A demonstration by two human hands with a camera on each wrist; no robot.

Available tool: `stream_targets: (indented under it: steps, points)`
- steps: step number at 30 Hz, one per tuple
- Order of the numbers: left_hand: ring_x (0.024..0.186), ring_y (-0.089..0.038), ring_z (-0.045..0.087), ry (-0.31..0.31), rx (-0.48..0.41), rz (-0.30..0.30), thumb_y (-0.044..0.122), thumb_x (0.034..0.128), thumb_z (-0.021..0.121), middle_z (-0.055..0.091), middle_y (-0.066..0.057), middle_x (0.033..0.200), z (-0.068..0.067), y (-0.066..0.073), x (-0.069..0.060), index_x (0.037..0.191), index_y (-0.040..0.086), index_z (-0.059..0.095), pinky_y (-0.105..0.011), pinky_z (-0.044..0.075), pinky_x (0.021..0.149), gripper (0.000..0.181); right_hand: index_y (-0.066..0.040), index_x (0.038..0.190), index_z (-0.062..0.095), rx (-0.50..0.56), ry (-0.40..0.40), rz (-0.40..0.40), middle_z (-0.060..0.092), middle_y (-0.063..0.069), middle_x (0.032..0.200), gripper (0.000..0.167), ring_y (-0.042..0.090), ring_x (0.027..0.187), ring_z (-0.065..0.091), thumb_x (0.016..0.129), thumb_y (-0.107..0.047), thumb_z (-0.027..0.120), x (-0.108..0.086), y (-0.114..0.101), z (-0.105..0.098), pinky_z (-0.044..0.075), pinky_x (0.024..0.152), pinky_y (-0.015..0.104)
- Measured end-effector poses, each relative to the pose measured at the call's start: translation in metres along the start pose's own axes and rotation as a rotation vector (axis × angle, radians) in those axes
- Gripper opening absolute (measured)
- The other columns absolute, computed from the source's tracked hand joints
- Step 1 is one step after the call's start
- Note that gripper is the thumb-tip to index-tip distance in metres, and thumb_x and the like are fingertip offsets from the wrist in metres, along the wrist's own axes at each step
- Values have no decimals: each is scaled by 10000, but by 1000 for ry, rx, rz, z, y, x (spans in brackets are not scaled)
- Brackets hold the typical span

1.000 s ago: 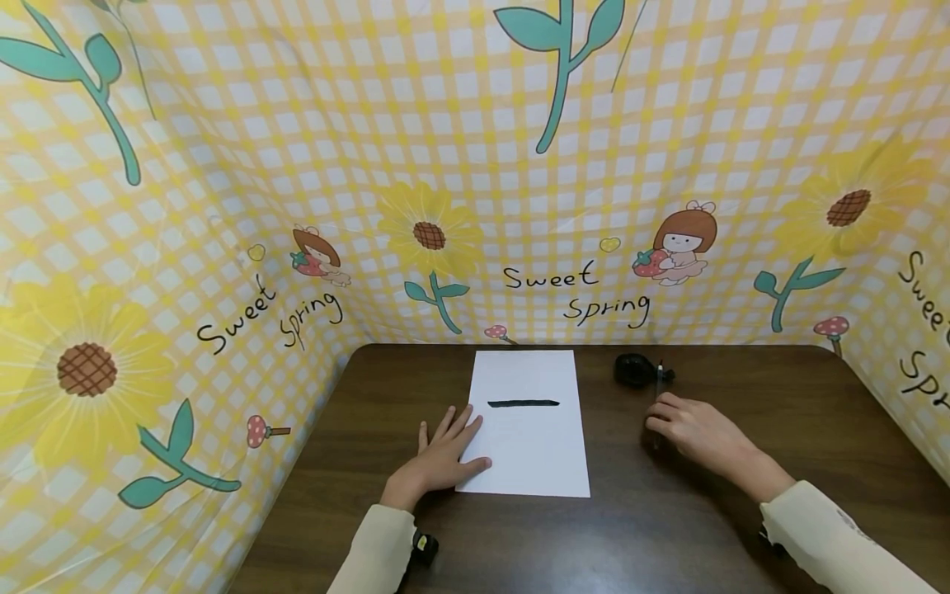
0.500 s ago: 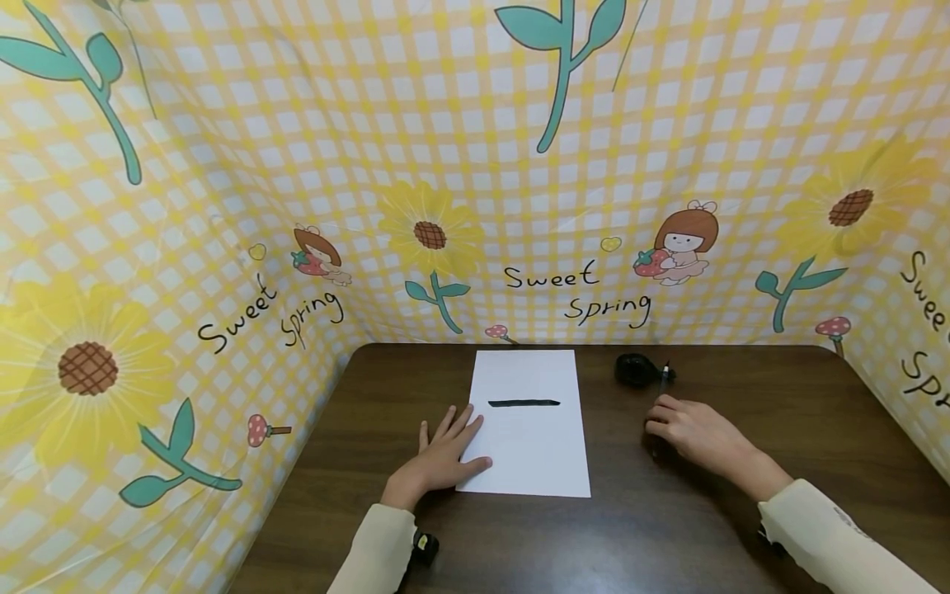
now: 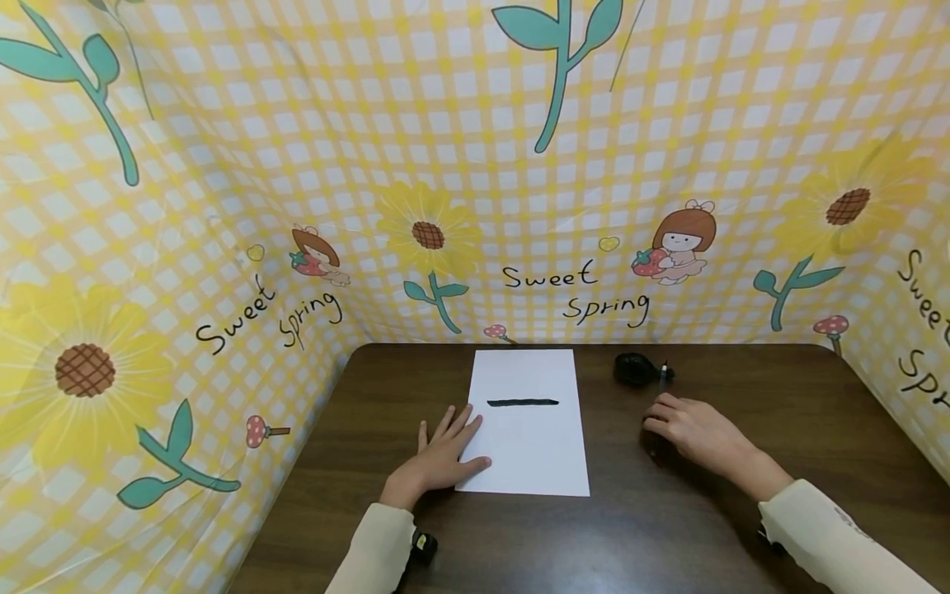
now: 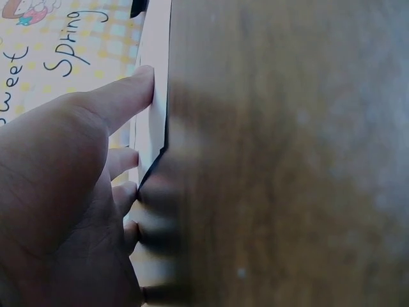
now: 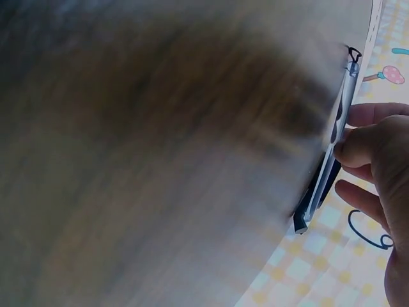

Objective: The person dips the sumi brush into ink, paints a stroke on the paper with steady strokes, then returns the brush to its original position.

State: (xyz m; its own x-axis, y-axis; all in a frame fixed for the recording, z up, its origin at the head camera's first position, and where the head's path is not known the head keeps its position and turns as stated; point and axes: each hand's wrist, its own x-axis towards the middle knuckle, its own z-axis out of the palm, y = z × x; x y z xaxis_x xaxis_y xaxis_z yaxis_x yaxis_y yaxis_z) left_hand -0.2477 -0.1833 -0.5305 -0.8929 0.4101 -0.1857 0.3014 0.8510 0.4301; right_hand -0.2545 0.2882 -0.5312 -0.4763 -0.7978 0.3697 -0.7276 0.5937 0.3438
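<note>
My left hand [image 3: 444, 456] lies with fingers spread on the left edge of a white sheet of paper [image 3: 530, 454]; the left wrist view shows the thumb [image 4: 124, 99] on the paper. Across the sheet runs a dark bar [image 3: 523, 403], and I cannot tell whether it is drawn or an object. To the right of the sheet, my right hand [image 3: 693, 429] pinches a slim pen with a clear barrel [image 5: 339, 121] between thumb and fingers. One end of the pen points toward the back of the table; the hand partly hides its middle.
A black rounded thing with a narrow neck [image 3: 634, 370] lies behind the right hand, near the pen's far end. The brown wooden table [image 3: 594, 536] meets a yellow-checked cloth [image 3: 460, 132] at the back and sides.
The pen's far end has swung slightly to the right in my right hand, mostly in the first half second. My left hand and the paper stay put.
</note>
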Motion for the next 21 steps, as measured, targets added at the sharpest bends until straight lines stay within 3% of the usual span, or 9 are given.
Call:
stream_targets:
  steps: [21]
  points:
    - [1684,-367,11,-7,2,-4,565,1061,553,68,-53,1818,-2,-3,0,1713,208,261,-794,-69,1233,799,-104,1050,788,60,75,77,764,53,1064,371,246,999,703,725,33,902,2,1,-18,630,747,379]
